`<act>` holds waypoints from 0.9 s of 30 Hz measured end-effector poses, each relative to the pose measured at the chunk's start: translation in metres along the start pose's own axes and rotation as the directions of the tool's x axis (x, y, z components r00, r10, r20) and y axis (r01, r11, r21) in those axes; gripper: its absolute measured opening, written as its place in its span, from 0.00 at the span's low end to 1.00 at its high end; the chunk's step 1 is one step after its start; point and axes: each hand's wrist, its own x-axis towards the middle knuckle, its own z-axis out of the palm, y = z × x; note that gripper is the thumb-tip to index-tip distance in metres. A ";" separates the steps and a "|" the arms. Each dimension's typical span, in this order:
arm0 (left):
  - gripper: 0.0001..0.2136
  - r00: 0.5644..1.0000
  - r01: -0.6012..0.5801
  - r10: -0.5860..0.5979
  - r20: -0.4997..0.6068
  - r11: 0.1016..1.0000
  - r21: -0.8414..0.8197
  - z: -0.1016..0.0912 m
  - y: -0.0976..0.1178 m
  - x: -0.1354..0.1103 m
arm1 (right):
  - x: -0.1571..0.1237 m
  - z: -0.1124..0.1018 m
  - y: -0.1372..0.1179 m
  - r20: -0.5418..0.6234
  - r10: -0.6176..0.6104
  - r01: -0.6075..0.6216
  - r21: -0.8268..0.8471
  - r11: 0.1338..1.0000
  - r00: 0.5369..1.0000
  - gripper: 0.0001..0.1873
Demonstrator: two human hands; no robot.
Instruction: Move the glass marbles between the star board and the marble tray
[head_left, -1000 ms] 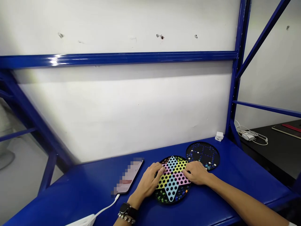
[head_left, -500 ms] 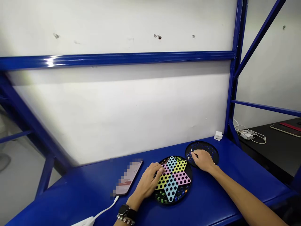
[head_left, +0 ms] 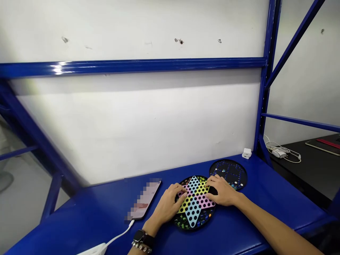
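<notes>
Chinese checkers board (head_left: 193, 211) lies at lower center of the frame on a blue bench (head_left: 87, 219), between both hands. The left hand (head_left: 166, 205) rests against its left side, and the right hand (head_left: 221, 191) curves its fingers (head_left: 214, 182) over the star's yellow arm (head_left: 202, 187); neither hand's grip can be told. The right hand sits nearer the dark round board (head_left: 230, 170) at upper right, and the left nearer the blurred phone (head_left: 145, 200).
</notes>
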 end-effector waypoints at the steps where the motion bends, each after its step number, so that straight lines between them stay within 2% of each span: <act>1: 0.15 1.000 -0.002 0.002 0.004 1.000 0.003 0.000 0.000 0.000 | -0.001 0.000 -0.002 0.024 -0.005 0.005 -0.005 1.000 1.000 0.16; 6: 0.12 1.000 -0.005 0.005 -0.003 1.000 0.020 0.001 0.000 -0.001 | -0.001 -0.001 -0.005 0.026 0.010 -0.008 -0.082 0.997 1.000 0.18; 11: 0.14 0.999 0.024 -0.022 -0.044 0.999 0.034 0.001 -0.002 0.000 | -0.001 0.002 -0.007 0.004 0.016 -0.015 -0.159 0.987 1.000 0.22; 18: 0.13 0.999 0.037 -0.036 -0.023 0.999 0.026 0.002 -0.004 0.001 | -0.002 0.002 -0.004 0.042 0.015 -0.008 -0.146 0.989 0.999 0.27; 25: 0.13 0.998 0.034 -0.032 -0.053 0.999 0.033 0.002 -0.004 0.002 | 0.002 0.003 -0.008 -0.023 0.000 -0.004 -0.186 0.983 1.000 0.18; 27: 0.13 0.998 0.032 -0.030 -0.057 0.999 0.028 0.002 -0.005 0.001 | 0.003 0.004 -0.007 -0.046 0.028 -0.034 -0.153 0.988 0.999 0.20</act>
